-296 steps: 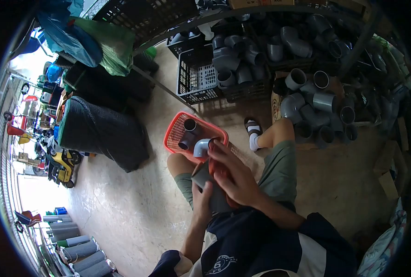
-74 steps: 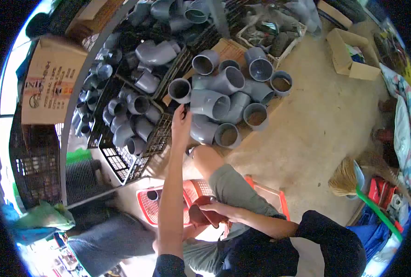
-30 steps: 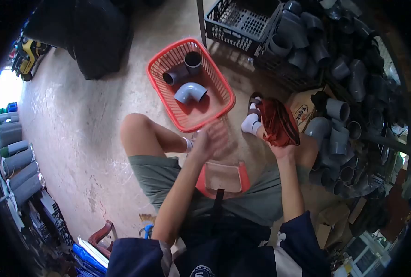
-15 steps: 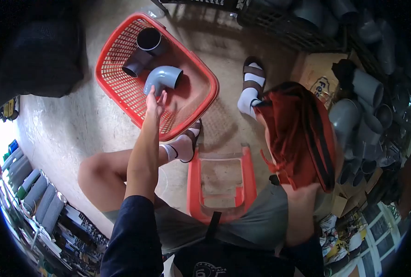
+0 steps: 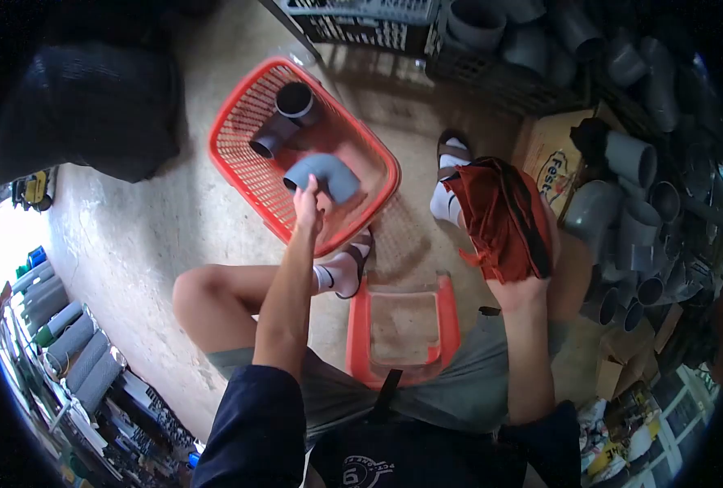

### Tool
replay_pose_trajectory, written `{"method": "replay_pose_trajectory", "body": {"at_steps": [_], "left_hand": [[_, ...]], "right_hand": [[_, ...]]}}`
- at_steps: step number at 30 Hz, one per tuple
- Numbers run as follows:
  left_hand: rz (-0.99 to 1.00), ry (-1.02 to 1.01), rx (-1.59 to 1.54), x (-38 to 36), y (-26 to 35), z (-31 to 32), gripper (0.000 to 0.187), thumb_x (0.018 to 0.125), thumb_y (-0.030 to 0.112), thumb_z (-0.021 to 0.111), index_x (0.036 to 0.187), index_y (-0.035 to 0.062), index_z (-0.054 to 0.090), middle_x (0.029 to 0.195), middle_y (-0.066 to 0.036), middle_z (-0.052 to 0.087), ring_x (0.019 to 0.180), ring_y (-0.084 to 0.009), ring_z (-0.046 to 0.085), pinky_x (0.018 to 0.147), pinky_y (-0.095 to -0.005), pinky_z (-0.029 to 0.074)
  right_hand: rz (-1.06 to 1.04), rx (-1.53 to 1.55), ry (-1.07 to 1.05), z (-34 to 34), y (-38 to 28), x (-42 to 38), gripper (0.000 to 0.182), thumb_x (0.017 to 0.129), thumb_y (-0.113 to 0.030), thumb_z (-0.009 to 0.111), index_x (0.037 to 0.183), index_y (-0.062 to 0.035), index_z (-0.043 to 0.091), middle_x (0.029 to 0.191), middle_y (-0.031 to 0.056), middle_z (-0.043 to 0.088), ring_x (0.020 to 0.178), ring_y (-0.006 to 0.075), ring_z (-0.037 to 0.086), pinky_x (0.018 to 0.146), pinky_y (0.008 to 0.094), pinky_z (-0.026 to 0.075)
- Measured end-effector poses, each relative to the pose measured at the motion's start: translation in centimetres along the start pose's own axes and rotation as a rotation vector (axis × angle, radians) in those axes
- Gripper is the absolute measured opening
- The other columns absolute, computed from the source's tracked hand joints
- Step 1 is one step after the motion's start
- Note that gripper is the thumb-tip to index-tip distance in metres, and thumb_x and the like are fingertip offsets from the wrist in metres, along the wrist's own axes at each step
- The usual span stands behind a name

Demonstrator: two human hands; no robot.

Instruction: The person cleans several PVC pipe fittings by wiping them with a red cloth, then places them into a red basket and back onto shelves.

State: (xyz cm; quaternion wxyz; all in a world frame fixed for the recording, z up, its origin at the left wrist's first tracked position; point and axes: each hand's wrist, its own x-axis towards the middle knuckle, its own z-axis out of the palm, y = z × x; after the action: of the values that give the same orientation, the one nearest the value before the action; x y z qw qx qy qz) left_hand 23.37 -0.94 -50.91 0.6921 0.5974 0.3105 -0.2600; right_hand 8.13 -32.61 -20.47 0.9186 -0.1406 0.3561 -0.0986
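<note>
A grey curved pipe elbow [image 5: 333,170] lies in the red plastic basket [image 5: 386,175], bend toward the far side. My left hand [image 5: 308,213] reaches over the near rim with a finger stretched onto the elbow. Its other fingers are loosely bent and apart from the elbow; it appears to touch rather than grip it. A dark grey branched pipe fitting [image 5: 278,130] with round openings rests at the basket's far left end. Over my right knee, my right hand [image 5: 520,294] is wrapped in a bunched dark red cloth [image 5: 503,215] that hides its fingers.
A low red stool [image 5: 361,325] stands between my legs. Grey pipe fittings [image 5: 642,224] are heaped at the right, beside a cardboard box [image 5: 552,163]. Black crates [image 5: 361,28] stand at the far side, and a dark covered bulk [image 5: 93,106] at the left.
The elbow has turned in the basket, and my left hand has shifted from its end to its middle. My right hand with the red cloth shows more now. The whole view has shifted slightly.
</note>
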Motion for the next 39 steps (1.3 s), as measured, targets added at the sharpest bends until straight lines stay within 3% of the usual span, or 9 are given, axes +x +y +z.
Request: {"method": "replay_pose_trajectory", "body": {"at_steps": [11,15,17,22,25,26,31,34,39], "left_hand": [[0.619,-0.255,0.381,-33.0,15.8,1.2,0.025,0.097,0.016,0.064,0.113,-0.0037,0.065,0.098,-0.003,0.068,0.089,-0.009,0.059,0.081,-0.0253,0.048],[0.739,-0.325,0.46,-45.9,17.3,2.0,0.023,0.096,0.011,0.063,0.115,-0.0034,0.062,0.102,-0.007,0.067,0.094,-0.0126,0.059,0.084,-0.0277,0.048],[0.836,-0.402,0.701,-47.7,16.3,0.6,0.026,0.097,0.012,0.061,0.118,-0.0033,0.057,0.104,-0.005,0.064,0.096,-0.0132,0.059,0.086,-0.0281,0.048],[0.79,-0.365,0.425,-53.8,14.6,1.9,0.027,0.1,0.016,0.058,0.12,-0.0028,0.056,0.107,-0.005,0.061,0.098,-0.0127,0.054,0.088,-0.0285,0.045],[0.726,-0.35,0.268,-53.1,16.0,1.3,0.032,0.102,0.023,0.054,0.122,-0.0027,0.056,0.108,-0.005,0.061,0.1,-0.0123,0.053,0.087,-0.0286,0.045],[0.806,-0.22,0.341,-54.9,16.9,2.7,0.016,0.096,0.014,0.062,0.101,-0.0008,0.062,0.09,-0.003,0.064,0.085,-0.0126,0.056,0.078,-0.0292,0.046],[1.229,-0.517,0.951,-56.3,16.9,2.4,0.022,0.086,0.013,0.068,0.083,-0.0035,0.054,0.073,-0.013,0.047,0.067,-0.0261,0.05,0.063,-0.0359,0.041],[1.048,-0.714,0.821,-58.6,17.0,3.3,0.025,0.085,0.015,0.07,0.08,-0.0026,0.052,0.074,-0.012,0.046,0.068,-0.0258,0.049,0.064,-0.0361,0.04],[0.87,-0.471,0.316,-57.3,15.9,3.6,0.025,0.095,0.023,0.065,0.1,-0.0007,0.06,0.096,-0.004,0.062,0.09,-0.0147,0.056,0.082,-0.0309,0.045]], "right_hand": [[-0.003,0.133,-0.247,2.2,1.4,-3.2,0.056,0.103,-0.048,0.046,0.141,-0.0068,0.049,0.14,0.011,0.055,0.128,0.0269,0.054,0.11,0.0403,0.042],[0.037,-0.177,-0.694,2.4,3.7,-9.1,0.054,0.106,-0.046,0.04,0.142,-0.0048,0.048,0.138,0.0112,0.056,0.123,0.0224,0.057,0.107,0.0362,0.044],[-0.023,-0.436,-0.623,5.0,5.1,-15.5,0.046,0.108,-0.036,0.042,0.141,-0.0058,0.049,0.138,0.0123,0.057,0.124,0.0215,0.057,0.106,0.0358,0.045],[-1.041,-1.348,-0.637,6.6,6.1,-25.6,0.051,0.093,-0.028,0.066,0.141,-0.0142,0.053,0.146,0.0184,0.047,0.131,0.0343,0.051,0.109,0.0443,0.041],[-1.297,-1.536,-0.558,4.2,7.5,-29.1,0.055,0.089,-0.03,0.069,0.14,-0.0154,0.054,0.149,0.0193,0.043,0.132,0.0386,0.048,0.11,0.0474,0.039],[-1.327,-1.552,-0.503,4.1,7.1,-29.4,0.055,0.09,-0.029,0.068,0.14,-0.0139,0.054,0.148,0.0195,0.044,0.132,0.0382,0.049,0.11,0.0464,0.039],[-1.013,-1.119,-0.505,5.6,3.6,-29.6,0.053,0.09,-0.024,0.068,0.139,-0.0063,0.053,0.146,0.0211,0.047,0.13,0.0369,0.05,0.11,0.0414,0.039],[-0.147,-0.868,-0.629,7.5,-0.9,-29.2,0.055,0.09,-0.017,0.068,0.139,-0.0026,0.051,0.145,0.0219,0.048,0.131,0.0366,0.05,0.11,0.0392,0.039],[-0.927,-1.076,-0.617,5.3,2.9,-29.2,0.058,0.088,-0.02,0.069,0.142,-0.0084,0.051,0.147,0.022,0.045,0.133,0.0369,0.048,0.11,0.0431,0.039]]}}
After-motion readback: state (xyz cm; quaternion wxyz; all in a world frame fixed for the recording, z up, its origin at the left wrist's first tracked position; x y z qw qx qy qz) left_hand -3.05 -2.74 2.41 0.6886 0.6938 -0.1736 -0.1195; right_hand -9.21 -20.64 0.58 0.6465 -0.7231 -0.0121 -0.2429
